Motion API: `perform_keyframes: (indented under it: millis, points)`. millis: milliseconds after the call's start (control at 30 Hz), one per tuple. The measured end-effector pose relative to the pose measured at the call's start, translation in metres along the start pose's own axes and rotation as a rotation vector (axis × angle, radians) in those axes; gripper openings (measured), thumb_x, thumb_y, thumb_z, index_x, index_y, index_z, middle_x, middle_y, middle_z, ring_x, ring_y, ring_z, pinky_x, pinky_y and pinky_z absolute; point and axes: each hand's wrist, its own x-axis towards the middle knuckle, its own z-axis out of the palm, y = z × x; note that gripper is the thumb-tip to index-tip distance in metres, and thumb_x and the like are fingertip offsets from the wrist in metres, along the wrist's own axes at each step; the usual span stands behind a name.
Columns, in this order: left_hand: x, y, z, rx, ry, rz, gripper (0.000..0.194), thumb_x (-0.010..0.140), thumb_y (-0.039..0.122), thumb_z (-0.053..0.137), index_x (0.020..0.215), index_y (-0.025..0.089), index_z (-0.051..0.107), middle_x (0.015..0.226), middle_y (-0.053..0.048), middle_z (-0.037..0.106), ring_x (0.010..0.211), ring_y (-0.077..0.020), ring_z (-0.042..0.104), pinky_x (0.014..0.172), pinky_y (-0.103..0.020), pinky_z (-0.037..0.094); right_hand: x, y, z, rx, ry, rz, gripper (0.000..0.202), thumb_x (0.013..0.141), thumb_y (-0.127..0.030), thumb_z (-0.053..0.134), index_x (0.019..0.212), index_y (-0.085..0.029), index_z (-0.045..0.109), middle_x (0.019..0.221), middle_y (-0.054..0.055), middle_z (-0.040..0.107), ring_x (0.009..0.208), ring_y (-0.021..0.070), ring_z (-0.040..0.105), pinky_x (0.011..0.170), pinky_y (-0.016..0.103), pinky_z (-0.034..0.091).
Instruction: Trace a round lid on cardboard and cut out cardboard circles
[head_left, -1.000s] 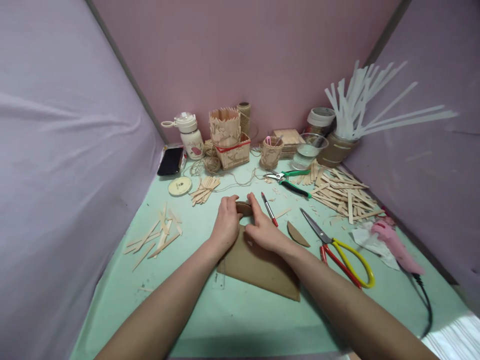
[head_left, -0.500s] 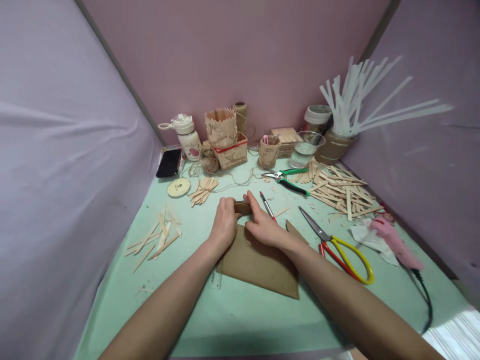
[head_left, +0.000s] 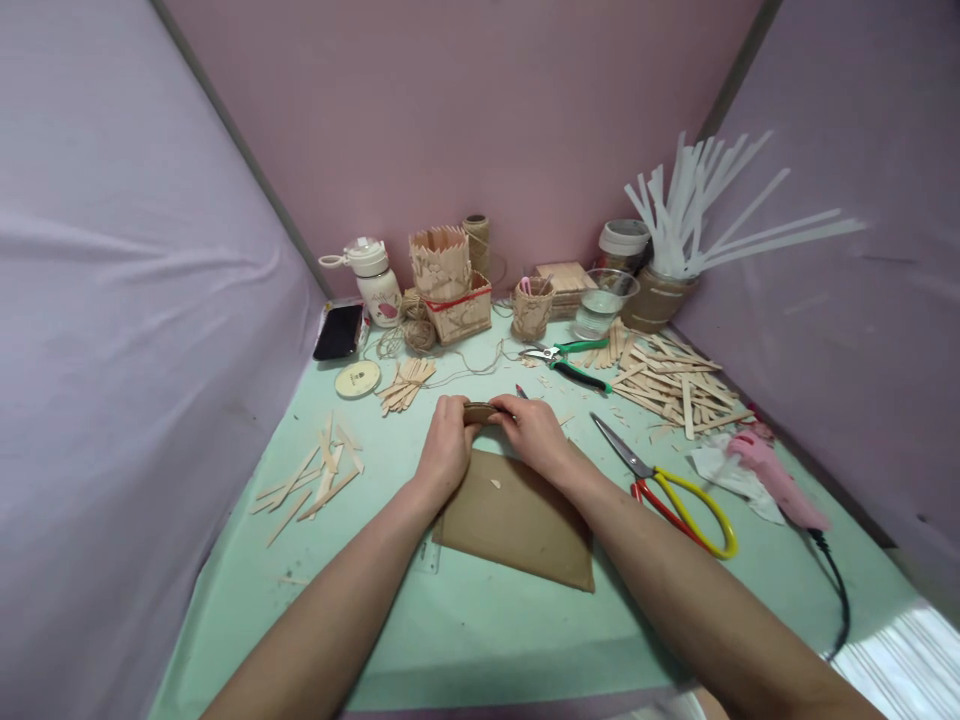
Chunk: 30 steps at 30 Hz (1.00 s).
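Observation:
Both my hands grip a small curved piece of brown cardboard (head_left: 480, 411) at the middle of the table. My left hand (head_left: 445, 442) is closed on its left end, and my right hand (head_left: 534, 430) pinches its right end between thumb and fingers. Below them lies a larger flat sheet of cardboard (head_left: 510, 530), with a small wood chip (head_left: 496, 484) on top. Part of a clear ruler (head_left: 427, 556) pokes out from under the sheet's left edge. Behind my right hand shows the tip of a pen (head_left: 520, 391); the rest is hidden.
Right of my hands lie scissors (head_left: 660, 480), a pink glue gun (head_left: 776, 478), pruning shears (head_left: 566, 365) and a heap of craft sticks (head_left: 667, 385). Loose sticks (head_left: 322, 480) lie left. Behind stand a bottle (head_left: 379, 285), stick-made baskets (head_left: 459, 305) and a water bowl (head_left: 600, 305).
My right hand has shifted its hold to the right end of the curved cardboard, uncovering the wood chip on the sheet. The view has shifted slightly.

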Motion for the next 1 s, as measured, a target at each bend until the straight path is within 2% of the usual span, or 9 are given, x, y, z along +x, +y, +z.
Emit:
perform_keyframes:
  millis: [100, 300, 767, 1000]
  points:
    - [0.005, -0.003, -0.009, -0.038, -0.042, -0.009, 0.025, 0.083, 0.013, 0.057, 0.108, 0.020, 0.054, 0.106, -0.008, 0.062, 0.100, -0.0221, 0.059, 0.087, -0.035, 0.046, 0.001, 0.005, -0.001, -0.029, 0.004, 0.006, 0.018, 0.087, -0.015, 0.061, 0.099, -0.023, 0.072, 0.091, 0.005, 0.077, 0.083, 0.0206, 0.069, 0.077, 0.028, 0.047]
    - [0.011, -0.010, -0.024, -0.068, -0.113, -0.028, 0.015, 0.081, 0.015, 0.060, 0.094, 0.021, 0.066, 0.090, -0.001, 0.072, 0.085, -0.0199, 0.065, 0.076, -0.030, 0.047, 0.004, 0.012, 0.004, -0.032, 0.007, 0.019, 0.018, 0.085, -0.016, 0.063, 0.099, -0.022, 0.073, 0.089, 0.005, 0.078, 0.080, 0.0212, 0.069, 0.075, 0.029, 0.048]
    - [0.011, -0.013, -0.025, -0.018, -0.047, 0.093, 0.012, 0.078, 0.015, 0.061, 0.087, 0.020, 0.068, 0.084, -0.003, 0.064, 0.085, -0.0198, 0.058, 0.077, -0.032, 0.046, 0.002, 0.013, 0.005, 0.053, 0.051, 0.011, 0.019, 0.084, -0.016, 0.063, 0.097, -0.024, 0.073, 0.091, 0.002, 0.077, 0.082, 0.0193, 0.070, 0.079, 0.029, 0.050]
    - [0.012, -0.014, -0.025, 0.012, -0.080, 0.109, 0.009, 0.079, 0.016, 0.061, 0.085, 0.020, 0.066, 0.080, -0.002, 0.062, 0.080, -0.0195, 0.057, 0.073, -0.032, 0.045, 0.003, 0.013, 0.004, 0.112, 0.007, 0.041, 0.019, 0.082, -0.017, 0.064, 0.098, -0.023, 0.072, 0.093, 0.002, 0.077, 0.086, 0.0201, 0.070, 0.084, 0.032, 0.051]
